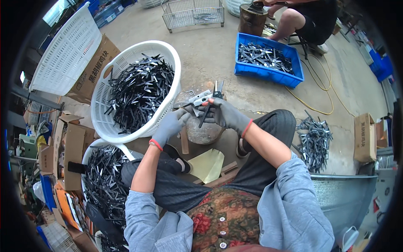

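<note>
My left hand (170, 124), in a grey glove with a red cuff, has its fingers closed at the near end of a small dark metal piece (189, 107). My right hand (228, 114), gloved alike, is closed around a long black blade piece (204, 115) that slants down between both hands. Under them stands a round grey work block (205, 131). A pale metal fixture (200, 98) sits on its top, with a black-handled, scissor-like piece (218, 89) upright beside it. The fingers partly hide what they grip.
White baskets (178, 63) (90, 153) heaped with black blade pieces stand at my left. Ahead right is a blue crate (268, 74) of similar pieces, near a seated person (312, 21). A loose pile (315, 143) lies right of my knee. A yellow hose (323, 111) crosses the floor.
</note>
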A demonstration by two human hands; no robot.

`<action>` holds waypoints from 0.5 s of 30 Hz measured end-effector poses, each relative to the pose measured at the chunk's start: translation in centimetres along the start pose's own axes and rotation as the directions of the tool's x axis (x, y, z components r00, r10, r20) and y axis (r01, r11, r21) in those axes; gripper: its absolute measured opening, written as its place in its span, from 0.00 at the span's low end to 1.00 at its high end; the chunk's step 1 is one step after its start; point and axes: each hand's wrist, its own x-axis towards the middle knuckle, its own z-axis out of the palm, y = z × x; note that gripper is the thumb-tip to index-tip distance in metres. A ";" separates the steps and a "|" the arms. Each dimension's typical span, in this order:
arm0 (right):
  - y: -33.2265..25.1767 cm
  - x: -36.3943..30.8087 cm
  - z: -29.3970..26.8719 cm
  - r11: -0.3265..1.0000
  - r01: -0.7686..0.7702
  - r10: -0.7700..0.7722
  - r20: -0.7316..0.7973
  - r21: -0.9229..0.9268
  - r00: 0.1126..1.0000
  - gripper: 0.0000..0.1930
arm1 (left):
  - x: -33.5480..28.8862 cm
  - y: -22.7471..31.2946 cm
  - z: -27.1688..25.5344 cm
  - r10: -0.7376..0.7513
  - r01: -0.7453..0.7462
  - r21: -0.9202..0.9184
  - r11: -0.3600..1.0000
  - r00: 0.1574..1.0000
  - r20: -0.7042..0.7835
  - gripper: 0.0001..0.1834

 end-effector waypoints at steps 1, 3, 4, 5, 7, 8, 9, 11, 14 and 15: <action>-1.4 0.4 -0.5 1.000 -0.002 0.002 0.000 0.020 1.000 0.11 | 0.1 0.6 -0.5 0.047 -0.045 0.053 0.998 0.998 -0.036 0.19; -6.6 2.1 -2.4 0.989 0.053 -0.046 -0.054 0.135 0.997 0.13 | 0.5 1.4 -0.6 0.051 -0.050 0.048 0.998 0.999 -0.014 0.18; -9.9 3.0 -3.7 0.979 0.100 -0.086 -0.082 0.179 0.993 0.15 | 0.8 1.9 -0.6 0.047 -0.046 0.044 0.998 0.999 -0.006 0.18; -12.8 3.1 -2.5 0.949 0.271 -0.237 -0.206 0.160 0.949 0.20 | 0.7 1.4 -0.6 0.038 -0.038 0.046 0.998 0.999 -0.007 0.18; -17.4 2.7 -2.4 0.870 0.475 -0.394 -0.389 0.135 0.833 0.30 | 0.9 1.2 -0.3 0.143 -0.141 0.145 0.979 0.990 -0.005 0.18; -18.3 2.4 -2.6 0.854 0.505 -0.407 -0.446 0.124 0.797 0.34 | 0.8 1.2 -0.3 0.142 -0.140 0.143 0.980 0.990 -0.003 0.18; -18.1 2.5 -3.1 0.871 0.491 -0.435 -0.463 -0.001 0.772 0.38 | 0.6 1.2 -0.4 0.159 -0.156 0.141 0.978 0.987 -0.013 0.17; -16.8 3.1 -4.9 0.904 0.392 -0.428 -0.378 -0.173 0.821 0.37 | 0.8 1.2 -0.5 0.179 -0.173 0.136 0.975 0.984 -0.028 0.17; -12.0 3.1 2.1 0.966 0.254 -0.257 -0.131 -0.043 0.958 0.24 | -0.2 -1.2 -1.5 0.196 -0.183 0.136 0.974 0.976 -0.092 0.18; -11.3 2.6 2.6 0.965 0.244 -0.250 -0.064 -0.098 0.966 0.22 | 0.0 -0.6 -2.1 0.181 -0.163 0.164 0.973 0.978 -0.100 0.18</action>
